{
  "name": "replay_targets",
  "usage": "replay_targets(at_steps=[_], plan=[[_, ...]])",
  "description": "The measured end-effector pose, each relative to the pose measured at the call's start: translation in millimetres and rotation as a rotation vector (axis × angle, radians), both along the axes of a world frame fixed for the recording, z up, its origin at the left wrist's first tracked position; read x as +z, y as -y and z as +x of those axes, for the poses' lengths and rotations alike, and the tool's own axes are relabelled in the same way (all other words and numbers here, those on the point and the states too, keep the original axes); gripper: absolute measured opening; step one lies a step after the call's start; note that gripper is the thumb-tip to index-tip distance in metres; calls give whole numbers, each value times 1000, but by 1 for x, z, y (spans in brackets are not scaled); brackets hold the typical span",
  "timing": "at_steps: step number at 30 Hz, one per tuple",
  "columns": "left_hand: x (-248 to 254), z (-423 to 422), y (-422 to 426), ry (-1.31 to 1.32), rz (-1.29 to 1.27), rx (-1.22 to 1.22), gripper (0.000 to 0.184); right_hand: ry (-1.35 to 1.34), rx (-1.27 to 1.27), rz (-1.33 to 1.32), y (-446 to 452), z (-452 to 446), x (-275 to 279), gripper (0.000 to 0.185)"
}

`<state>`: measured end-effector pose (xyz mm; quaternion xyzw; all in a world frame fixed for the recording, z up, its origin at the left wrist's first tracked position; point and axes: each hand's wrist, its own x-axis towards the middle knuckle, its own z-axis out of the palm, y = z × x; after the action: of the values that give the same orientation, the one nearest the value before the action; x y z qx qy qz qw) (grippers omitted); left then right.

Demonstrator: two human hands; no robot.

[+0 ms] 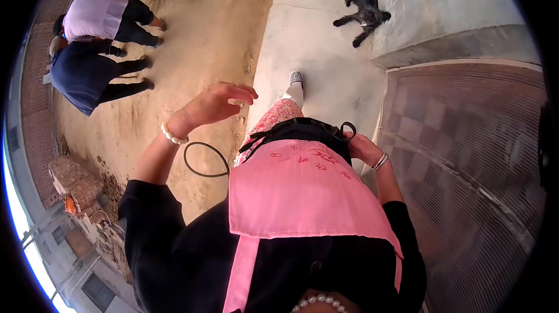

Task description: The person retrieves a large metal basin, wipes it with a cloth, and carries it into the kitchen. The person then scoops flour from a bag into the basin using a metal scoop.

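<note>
My left hand [221,102] is raised beside my body over the dirt ground, its fingers loosely bent and apart, with nothing seen in it. A pale bead bracelet [173,135] is round that wrist. At my waist is a black bag [308,129] with thin straps and a small loop at its right end. My right hand [363,149] is closed at that end, its fingertips partly hidden behind the bag. The pink apron [303,196] with red lettering covers my front. A thin dark cord [187,162] loops out to the left of it.
My shoe [296,77] is on a concrete path [279,28]. A black dog [365,3] lies ahead by a concrete ledge [460,48]. A ribbed screen [460,138] stands at right. Two people [87,74] are on the dirt at left, near piled bricks [75,182].
</note>
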<state>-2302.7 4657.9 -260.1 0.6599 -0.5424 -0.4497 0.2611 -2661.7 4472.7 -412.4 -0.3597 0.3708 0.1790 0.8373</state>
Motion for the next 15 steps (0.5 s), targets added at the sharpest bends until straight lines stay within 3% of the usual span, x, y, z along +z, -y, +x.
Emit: replay_targets(at_steps=[1, 2, 4, 5, 7, 9, 10, 13, 15], plan=[[-23, 4, 27, -130, 45, -153, 26, -6, 1, 2, 14, 2, -5, 41], [-47, 7, 55, -320, 250, -247, 28, -15, 1, 9, 29, 1, -15, 41], [-85, 7, 90, -242, 269, -347, 24, 16, -39, 34, 52, 15, -17, 40], [-119, 13, 101, -232, 266, -306, 28, 51, -83, 56, 63, 28, -7, 39], [-87, 25, 161, -297, 669, -147, 32, 106, -112, -18, 84, 59, 25, 40], [-150, 53, 181, -416, 604, -80, 32, 138, -7, -189, 96, 85, 42, 45], [-172, 62, 180, -480, 583, -27, 32, 76, -94, -196, 100, 93, 38, 47], [-175, 74, 191, -565, 828, 2, 31, -7, -229, -245, 117, 123, 43, 43], [-168, 91, 213, -826, 904, 286, 30, -32, -247, -264, 138, 141, 40, 40]])
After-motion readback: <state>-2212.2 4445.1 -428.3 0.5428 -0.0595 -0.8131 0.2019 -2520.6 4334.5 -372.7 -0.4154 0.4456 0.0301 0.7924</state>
